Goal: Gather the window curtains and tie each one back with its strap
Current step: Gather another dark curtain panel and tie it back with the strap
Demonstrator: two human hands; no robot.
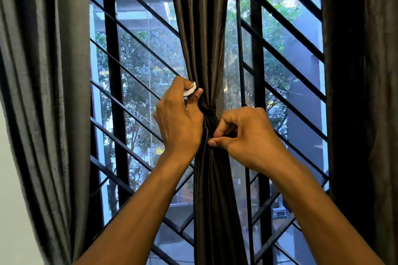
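Behind everything, a barred window (pixel 137 54) is letting in daylight, with trees and a building showing through the black diagonal grille. Two grey curtains are hanging loose at the far edges, one on the left (pixel 43 92) and a darker one on the right (pixel 364 92); neither looks tied yet, as far as I can judge.

Between them, the brown centre curtain (pixel 202 28) is hanging gathered into a narrow bundle, and I am watching it being cinched at its waist, where the strap (pixel 210 114) is wrapping round it as a dark band.

My left hand (pixel 178 118) is curling against the bundle's left side, thumb and fingers pinching a small white tab (pixel 190 89), probably the strap's fastening end. My right hand (pixel 245 133) is sitting just beside the bundle on the right, fingers curled and thumb and forefinger nipping dark fabric below the band; whether that is strap or curtain I cannot tell.

To do this well, I am thinking the folds should be held tight while the white end is drawn across, so the band is not slipping down or letting pleats escape.
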